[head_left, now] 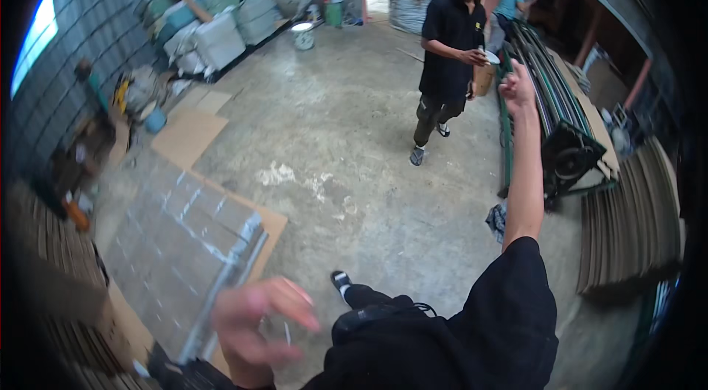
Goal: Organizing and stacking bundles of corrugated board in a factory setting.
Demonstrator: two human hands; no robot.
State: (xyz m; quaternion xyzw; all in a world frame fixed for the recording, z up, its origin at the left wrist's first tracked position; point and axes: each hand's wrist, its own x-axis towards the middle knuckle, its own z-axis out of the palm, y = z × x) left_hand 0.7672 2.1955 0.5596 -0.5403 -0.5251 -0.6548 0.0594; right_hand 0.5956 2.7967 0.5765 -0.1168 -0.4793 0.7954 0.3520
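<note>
Beyond the left grip (247,316), thumb and fingers parted, lies a taped flat package (173,250); left of the right grip (519,90), its closure unclear, stands a co-worker (445,32).

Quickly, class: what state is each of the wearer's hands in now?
Left hand: open, loosely curved; any held item unclear.
Right hand: fingers partly curled; open or closed cannot be told.

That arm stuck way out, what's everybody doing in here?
The person's right hand is stretched far forward, fingers curled; I can't tell if it holds anything. The blurred left hand is curved open, near a flat wrapped bundle lying on cardboard. Ahead, a co-worker in a black shirt holds a pale round thing.
</note>
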